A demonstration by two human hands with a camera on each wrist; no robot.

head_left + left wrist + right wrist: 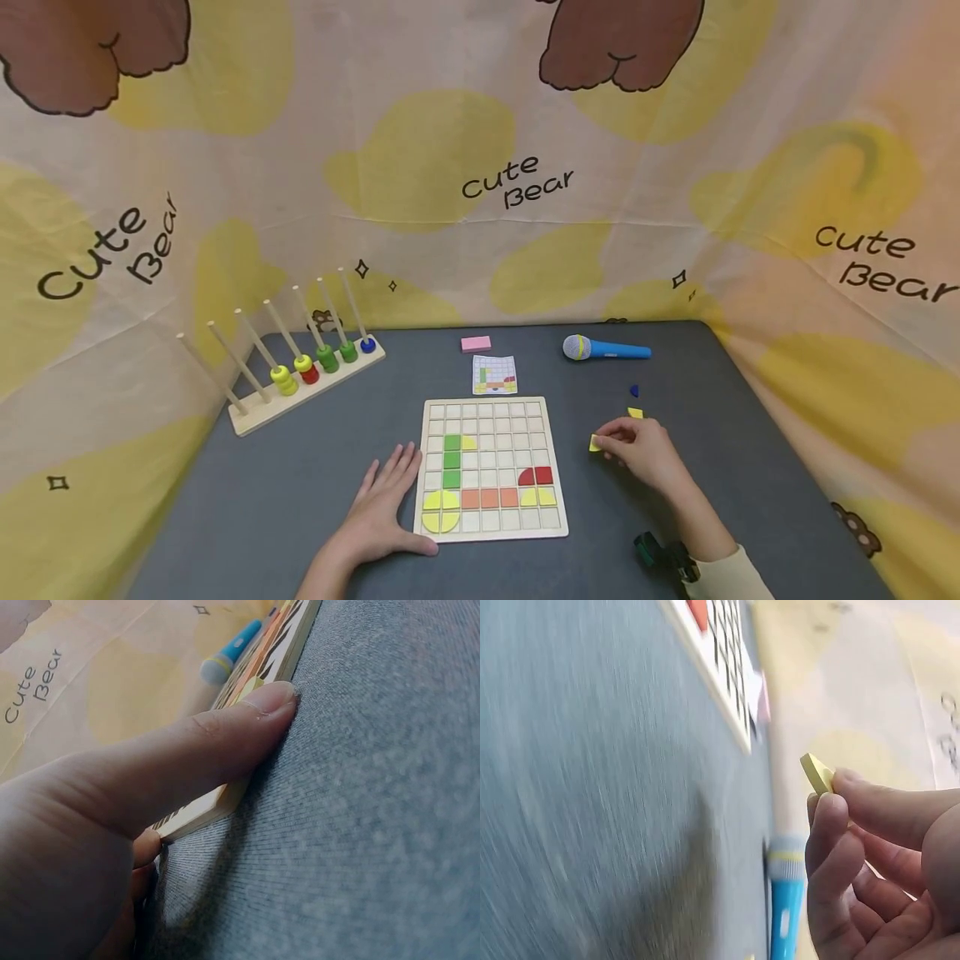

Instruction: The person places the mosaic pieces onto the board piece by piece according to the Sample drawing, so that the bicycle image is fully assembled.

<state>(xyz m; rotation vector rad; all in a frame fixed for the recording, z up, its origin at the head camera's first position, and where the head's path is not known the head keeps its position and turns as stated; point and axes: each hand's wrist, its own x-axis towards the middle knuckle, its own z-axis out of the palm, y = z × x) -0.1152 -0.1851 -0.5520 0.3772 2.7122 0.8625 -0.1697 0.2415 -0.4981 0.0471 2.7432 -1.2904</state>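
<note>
A wooden grid board lies in front of me, with green, yellow, orange and red tiles in some cells. My left hand rests at its lower-left corner, fingers stretched along the left side; in the left wrist view the thumb lies along the front edge. Right of the board, my right hand pinches a small yellow tile between thumb and fingertips. Another yellow tile lies just behind that hand, and a small dark blue piece farther back.
Behind the board lie a printed pattern card and a pink block. A blue toy microphone lies at the back right. On the left stands a wooden peg rack with colored beads. A printed cloth hangs behind the table.
</note>
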